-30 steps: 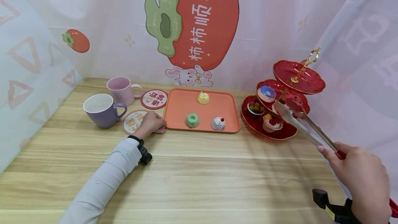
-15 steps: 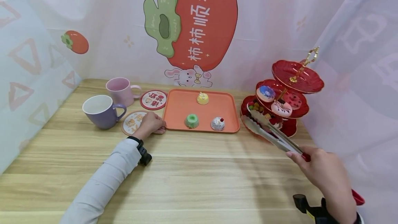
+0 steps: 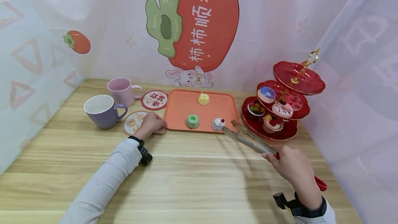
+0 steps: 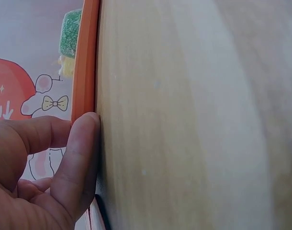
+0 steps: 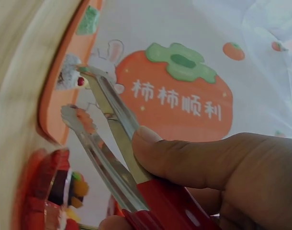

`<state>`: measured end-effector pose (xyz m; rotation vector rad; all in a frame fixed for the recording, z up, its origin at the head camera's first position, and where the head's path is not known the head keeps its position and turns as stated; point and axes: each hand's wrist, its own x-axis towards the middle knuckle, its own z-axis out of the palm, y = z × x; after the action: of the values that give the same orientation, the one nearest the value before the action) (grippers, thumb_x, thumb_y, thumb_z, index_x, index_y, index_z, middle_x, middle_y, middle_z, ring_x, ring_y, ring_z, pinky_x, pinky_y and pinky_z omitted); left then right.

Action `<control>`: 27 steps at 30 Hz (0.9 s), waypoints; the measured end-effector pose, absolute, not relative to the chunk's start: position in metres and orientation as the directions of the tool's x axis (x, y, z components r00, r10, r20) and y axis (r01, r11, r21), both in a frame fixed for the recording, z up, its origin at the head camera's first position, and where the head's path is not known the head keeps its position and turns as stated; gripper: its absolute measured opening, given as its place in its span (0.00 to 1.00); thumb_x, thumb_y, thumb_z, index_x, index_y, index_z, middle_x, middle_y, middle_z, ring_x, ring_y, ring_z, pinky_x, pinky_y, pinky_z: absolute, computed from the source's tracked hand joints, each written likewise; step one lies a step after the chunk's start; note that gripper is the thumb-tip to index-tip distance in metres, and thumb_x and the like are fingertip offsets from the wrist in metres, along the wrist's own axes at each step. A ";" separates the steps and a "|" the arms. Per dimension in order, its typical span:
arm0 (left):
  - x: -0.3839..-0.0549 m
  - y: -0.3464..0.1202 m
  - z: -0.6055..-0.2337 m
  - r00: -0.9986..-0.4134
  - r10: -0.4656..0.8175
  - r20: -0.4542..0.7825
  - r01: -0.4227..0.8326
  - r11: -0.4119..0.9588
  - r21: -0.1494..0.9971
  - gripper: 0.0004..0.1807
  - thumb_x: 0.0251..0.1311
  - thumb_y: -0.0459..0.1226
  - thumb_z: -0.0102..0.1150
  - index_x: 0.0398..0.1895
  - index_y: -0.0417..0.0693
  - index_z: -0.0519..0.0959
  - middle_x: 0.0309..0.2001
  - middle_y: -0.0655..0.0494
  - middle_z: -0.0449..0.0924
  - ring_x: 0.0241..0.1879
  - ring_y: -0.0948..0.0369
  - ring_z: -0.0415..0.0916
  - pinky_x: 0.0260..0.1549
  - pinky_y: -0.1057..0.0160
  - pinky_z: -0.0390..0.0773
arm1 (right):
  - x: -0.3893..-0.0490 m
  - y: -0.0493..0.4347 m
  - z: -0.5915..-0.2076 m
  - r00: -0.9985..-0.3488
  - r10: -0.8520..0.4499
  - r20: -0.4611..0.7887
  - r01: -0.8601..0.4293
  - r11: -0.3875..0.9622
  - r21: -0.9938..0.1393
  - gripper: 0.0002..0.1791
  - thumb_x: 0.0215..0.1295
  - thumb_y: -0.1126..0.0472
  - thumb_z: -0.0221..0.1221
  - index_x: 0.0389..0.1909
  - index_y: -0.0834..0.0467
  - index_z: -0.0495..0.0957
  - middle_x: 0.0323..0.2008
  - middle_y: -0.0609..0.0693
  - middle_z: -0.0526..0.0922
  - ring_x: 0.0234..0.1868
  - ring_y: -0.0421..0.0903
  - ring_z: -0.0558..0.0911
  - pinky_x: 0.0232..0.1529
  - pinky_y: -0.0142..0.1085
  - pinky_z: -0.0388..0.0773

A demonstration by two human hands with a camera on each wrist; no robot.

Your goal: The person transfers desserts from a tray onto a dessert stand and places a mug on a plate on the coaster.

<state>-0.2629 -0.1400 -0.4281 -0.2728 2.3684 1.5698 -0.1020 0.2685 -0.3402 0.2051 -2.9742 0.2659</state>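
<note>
My left hand [image 3: 151, 124] pinches the near left corner of an orange tray [image 3: 178, 104], thumb and finger on its rim in the left wrist view. On that tray stand a yellow cake [image 3: 203, 99], a green ring-shaped cake [image 3: 192, 121] and a white speckled cake [image 3: 218, 124] topped with a red berry. My right hand [image 3: 293, 165] grips red-handled metal tongs [image 5: 115, 158]. The tongs' tips are parted with nothing between them, close to the white cake at the tray's near right corner. Whether a tip touches it I cannot tell.
A three-tiered red stand [image 3: 299, 75] at the right bears donuts and cupcakes below its bare top plate. To the left are a pink mug [image 3: 120, 91], a purple mug [image 3: 101, 111], a red-rimmed coaster [image 3: 154, 100] and an orange-rimmed coaster [image 3: 133, 123]. A printed cloth hangs behind.
My right hand has carried the tongs leftward from in front of the tiered stand to the tray's right corner. The left hand keeps its place on the tray.
</note>
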 end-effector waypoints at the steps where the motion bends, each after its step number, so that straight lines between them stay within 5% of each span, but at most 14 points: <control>1: -0.263 -0.140 -0.428 -0.941 0.001 -0.337 -0.310 0.390 0.867 0.06 0.56 0.29 0.56 0.30 0.30 0.78 0.19 0.47 0.79 0.16 0.61 0.78 0.20 0.64 0.82 | -0.103 0.267 -0.342 -0.979 -0.127 0.162 -0.154 0.974 -0.164 0.15 0.51 0.54 0.68 0.34 0.60 0.80 0.12 0.45 0.64 0.14 0.44 0.64 0.12 0.34 0.59; 27: -0.262 -0.139 -0.427 -0.940 0.001 -0.341 -0.314 0.387 0.867 0.07 0.56 0.28 0.56 0.32 0.29 0.78 0.19 0.47 0.79 0.16 0.61 0.78 0.20 0.64 0.82 | -0.121 0.248 -0.363 -0.976 -0.137 0.170 -0.168 0.969 -0.180 0.13 0.54 0.54 0.67 0.23 0.57 0.74 0.12 0.44 0.60 0.14 0.45 0.62 0.13 0.34 0.56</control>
<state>-0.2618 -0.1390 -0.4270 -0.2753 2.3642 1.5717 -0.1208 0.2481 -0.3633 0.2308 -2.9616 0.2902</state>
